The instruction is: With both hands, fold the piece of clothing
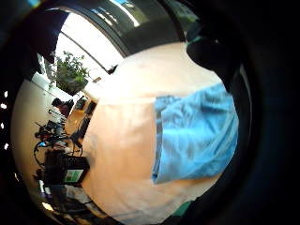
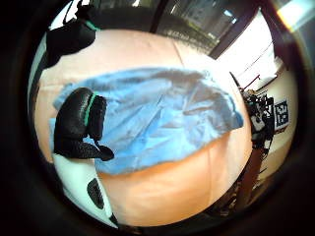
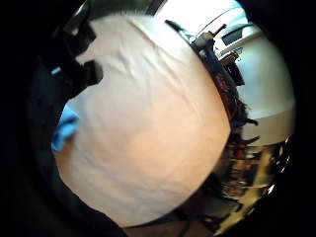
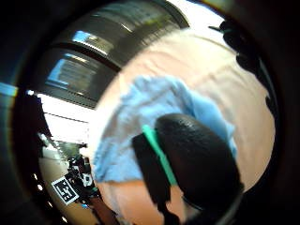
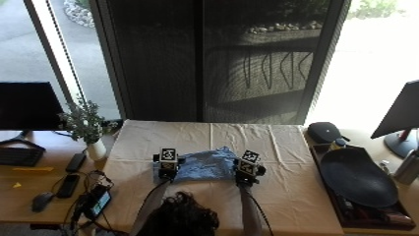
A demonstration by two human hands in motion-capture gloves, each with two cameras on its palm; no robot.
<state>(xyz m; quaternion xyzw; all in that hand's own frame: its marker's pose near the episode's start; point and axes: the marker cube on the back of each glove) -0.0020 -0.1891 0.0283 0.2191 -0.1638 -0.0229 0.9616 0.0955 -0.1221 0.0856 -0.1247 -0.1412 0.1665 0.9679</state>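
- A light blue garment (image 5: 199, 166) lies rumpled and roughly flat on the table (image 5: 275, 147), near the person's edge, between the two hands.
- The left hand (image 5: 166, 166) sits at the garment's left end; whether its fingers are pinching the cloth is hidden from above, so I cannot tell.
- The right hand (image 5: 247, 170) sits at the right end, its fingers (image 2: 78, 125) curled down on the cloth's edge.
- A pale cloth covers the table; a potted plant (image 5: 85, 125) stands off its left side, a dark tray (image 5: 357, 179) to the right.
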